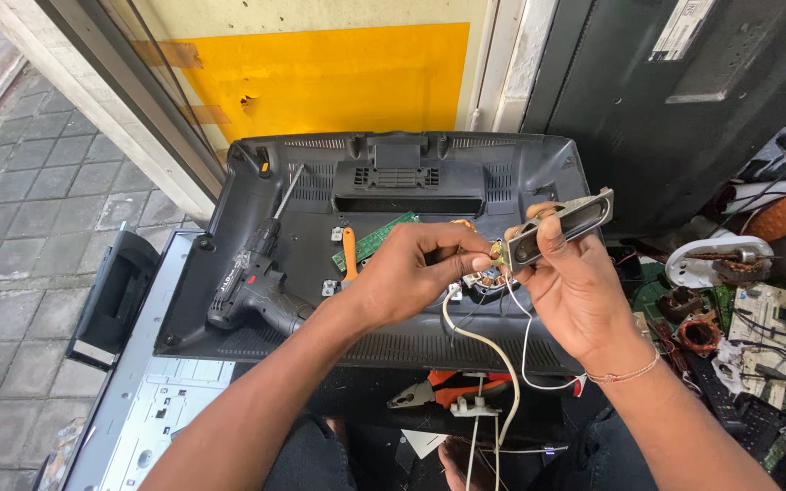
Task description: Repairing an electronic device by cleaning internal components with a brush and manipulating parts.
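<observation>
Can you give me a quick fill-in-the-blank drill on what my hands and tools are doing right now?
1. The right hand holds a long narrow ____ above the TV back cover.
2. The left hand pinches the ____ at the end of that part.
3. The cordless drill lies on the cover, to the ____ of both hands.
4. The screwdriver on the cover has an ____ handle.

Missing words: speaker; wires; left; orange

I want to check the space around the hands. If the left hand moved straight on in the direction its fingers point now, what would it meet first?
The left hand points right, toward the oblong speaker held in the right hand. It would most likely meet the speaker's near end, where its fingertips already pinch at the wires.
</observation>
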